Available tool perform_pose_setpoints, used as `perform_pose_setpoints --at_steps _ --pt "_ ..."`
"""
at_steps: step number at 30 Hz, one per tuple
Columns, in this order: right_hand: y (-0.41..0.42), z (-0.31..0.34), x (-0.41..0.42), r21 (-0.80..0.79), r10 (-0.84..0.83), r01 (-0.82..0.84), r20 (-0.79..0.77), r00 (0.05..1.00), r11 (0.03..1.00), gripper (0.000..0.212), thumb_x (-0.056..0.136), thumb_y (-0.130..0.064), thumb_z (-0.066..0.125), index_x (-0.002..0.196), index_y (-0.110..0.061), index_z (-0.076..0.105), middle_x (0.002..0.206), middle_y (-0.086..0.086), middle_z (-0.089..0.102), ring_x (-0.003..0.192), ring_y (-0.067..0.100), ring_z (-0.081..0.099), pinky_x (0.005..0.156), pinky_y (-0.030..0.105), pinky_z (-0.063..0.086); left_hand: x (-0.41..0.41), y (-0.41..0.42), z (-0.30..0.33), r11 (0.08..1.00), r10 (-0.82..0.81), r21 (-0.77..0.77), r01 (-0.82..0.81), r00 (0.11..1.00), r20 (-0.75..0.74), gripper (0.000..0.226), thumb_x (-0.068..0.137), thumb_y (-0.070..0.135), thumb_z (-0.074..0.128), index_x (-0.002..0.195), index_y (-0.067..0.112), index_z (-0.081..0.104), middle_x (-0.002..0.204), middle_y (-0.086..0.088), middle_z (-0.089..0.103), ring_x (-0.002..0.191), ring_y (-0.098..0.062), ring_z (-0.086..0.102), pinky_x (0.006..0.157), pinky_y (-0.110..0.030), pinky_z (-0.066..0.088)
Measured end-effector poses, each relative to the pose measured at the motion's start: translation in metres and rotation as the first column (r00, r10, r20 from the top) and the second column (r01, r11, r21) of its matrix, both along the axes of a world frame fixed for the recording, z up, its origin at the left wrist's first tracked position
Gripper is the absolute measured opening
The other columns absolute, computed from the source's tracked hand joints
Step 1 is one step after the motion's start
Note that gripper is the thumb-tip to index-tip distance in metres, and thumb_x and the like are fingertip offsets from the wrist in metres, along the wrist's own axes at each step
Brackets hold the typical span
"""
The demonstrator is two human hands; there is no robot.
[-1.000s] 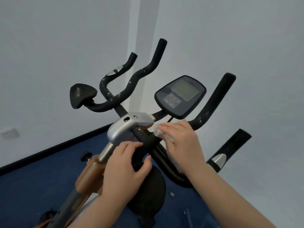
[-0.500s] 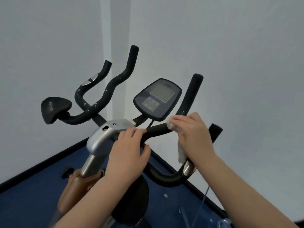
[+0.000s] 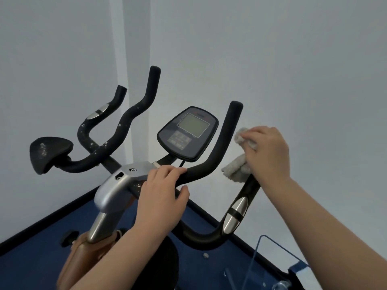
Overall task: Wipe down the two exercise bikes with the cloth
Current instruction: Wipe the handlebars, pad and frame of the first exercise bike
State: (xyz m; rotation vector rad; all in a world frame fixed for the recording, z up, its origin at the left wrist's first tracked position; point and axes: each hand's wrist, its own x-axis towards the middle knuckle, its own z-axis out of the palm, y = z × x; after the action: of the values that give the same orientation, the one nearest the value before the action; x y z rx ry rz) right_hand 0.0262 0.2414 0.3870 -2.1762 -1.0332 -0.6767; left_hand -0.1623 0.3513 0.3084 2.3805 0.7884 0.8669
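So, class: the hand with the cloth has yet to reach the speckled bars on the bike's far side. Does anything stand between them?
Yes. Between the right hand with the cloth and the speckled left bars stand the upright right handlebar and the console.

Pale walls, blue floor.

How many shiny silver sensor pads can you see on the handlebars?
2: one silver pad on the far left bar, one silver pad on the near right bar below the cloth. Others may be hidden.
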Motion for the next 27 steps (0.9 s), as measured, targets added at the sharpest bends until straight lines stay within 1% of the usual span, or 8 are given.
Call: perform_pose_setpoints --at_steps 4,8,11,14,20,23,26,27 --pt "0.024 -0.013 -0.027 -0.114 0.252 -0.259 -0.076 0.965 0.959 0.010 0.084 -0.022 0.070 0.092 -0.021 0.075 0.101 -0.005 0.068 0.096 0.013 0.055 0.081 0.018 0.034 -0.001 0.000 -0.002 1.000 -0.009 -0.007 0.009 1.000 0.008 0.038 0.083 0.026 0.060 0.122 0.027 0.059 0.112 0.013 0.053 0.103 -0.010 0.042 0.089 -0.030 0.040" --pt "0.019 -0.012 -0.011 -0.235 0.038 -0.032 0.020 0.999 0.971 0.011 0.087 -0.019 0.064 0.091 -0.022 0.075 0.094 -0.004 0.071 0.088 0.017 0.050 0.070 0.028 0.037 -0.001 0.002 -0.003 1.000 -0.016 -0.013 0.016 1.000 0.015 0.038 0.083 0.025 0.061 0.121 0.028 0.059 0.112 0.014 0.053 0.102 -0.009 0.042 0.089 -0.030 0.040" --pt "0.006 0.017 0.001 -0.052 0.016 -0.015 0.028 0.999 0.999 0.010 0.086 -0.020 0.067 0.092 -0.023 0.075 0.093 -0.005 0.071 0.089 0.017 0.052 0.069 0.018 0.029 0.004 0.008 -0.001 0.998 -0.014 -0.063 0.017 0.999 0.043 0.031 0.081 0.027 0.061 0.112 0.031 0.062 0.105 0.018 0.054 0.099 -0.008 0.043 0.086 -0.029 0.040" --pt "0.013 0.061 0.008 0.116 0.109 -0.114 0.049 0.993 0.987 0.010 0.088 -0.026 0.065 0.093 -0.025 0.074 0.091 -0.016 0.068 0.095 0.015 0.058 0.079 0.016 0.036 0.025 0.011 0.009 0.994 -0.061 -0.091 0.066 0.997 0.054 0.029 0.083 0.033 0.061 0.112 0.030 0.064 0.105 0.015 0.057 0.100 -0.011 0.048 0.087 -0.030 0.041" --pt "0.038 0.077 0.016 -0.080 0.136 -0.147 -0.131 0.982 0.986 0.016 0.087 -0.028 0.066 0.100 -0.024 0.075 0.103 -0.003 0.071 0.101 0.014 0.063 0.089 0.025 0.046 0.047 0.010 0.008 0.984 -0.129 -0.102 0.143 0.983 0.133 0.024 0.087 0.033 0.061 0.111 0.028 0.066 0.102 0.019 0.057 0.094 0.004 0.043 0.078 -0.010 0.034" --pt "0.008 0.071 0.029 -0.095 0.018 -0.036 -0.182 0.983 0.995 0.011 0.083 -0.034 0.069 0.089 -0.028 0.077 0.085 -0.009 0.073 0.089 0.010 0.066 0.080 0.025 0.050 0.045 0.014 0.004 0.982 -0.144 -0.099 0.161 0.977 0.158 0.022 0.088 0.029 0.062 0.109 0.030 0.066 0.099 0.022 0.056 0.094 0.009 0.040 0.075 -0.002 0.032" --pt "0.004 0.072 0.032 0.177 0.052 -0.001 -0.285 0.957 0.984 0.009 0.079 -0.040 0.071 0.082 -0.034 0.076 0.074 -0.029 0.068 0.085 -0.010 0.063 0.075 0.005 0.045 0.047 0.013 0.004 0.984 -0.142 -0.080 0.156 0.977 0.161 0.021 0.087 0.027 0.062 0.107 0.030 0.066 0.099 0.022 0.056 0.092 0.009 0.039 0.073 -0.003 0.032" --pt "0.014 0.071 0.028 0.272 0.119 -0.029 -0.322 0.939 0.962 0.007 0.078 -0.038 0.073 0.083 -0.034 0.076 0.078 -0.029 0.070 0.085 -0.012 0.063 0.080 0.006 0.046 0.047 0.013 0.004 0.984 -0.141 -0.083 0.155 0.977 0.158 0.020 0.087 0.027 0.061 0.107 0.030 0.066 0.098 0.023 0.055 0.092 0.009 0.039 0.073 -0.004 0.032"
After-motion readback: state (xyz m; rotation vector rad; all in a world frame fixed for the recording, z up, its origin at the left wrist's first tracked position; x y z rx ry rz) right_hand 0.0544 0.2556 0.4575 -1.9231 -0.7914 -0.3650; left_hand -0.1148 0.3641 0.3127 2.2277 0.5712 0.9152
